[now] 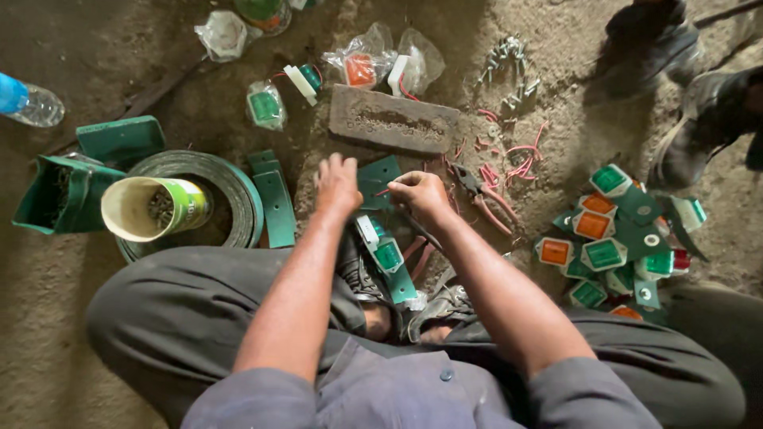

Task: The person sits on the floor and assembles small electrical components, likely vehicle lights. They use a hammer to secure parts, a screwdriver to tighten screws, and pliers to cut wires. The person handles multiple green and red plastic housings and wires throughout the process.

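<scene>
I sit on a dirt floor with my knees apart. My left hand (337,184) presses down on the left edge of a small green metal plate (380,176) lying on the ground. My right hand (420,195) is closed on a thin tool (419,232) at the plate's right edge; a red wire shows at its fingertips. Just below the hands, between my feet, lies a green reflector light (388,256) on a green bracket.
A brick (393,120) lies beyond the plate, red-handled pliers (485,199) and red wire scraps to the right. A pile of green and orange reflector lights (612,238) sits far right. A strap coil (238,195), a can of screws (152,208) and another person's shoes (699,119) are nearby.
</scene>
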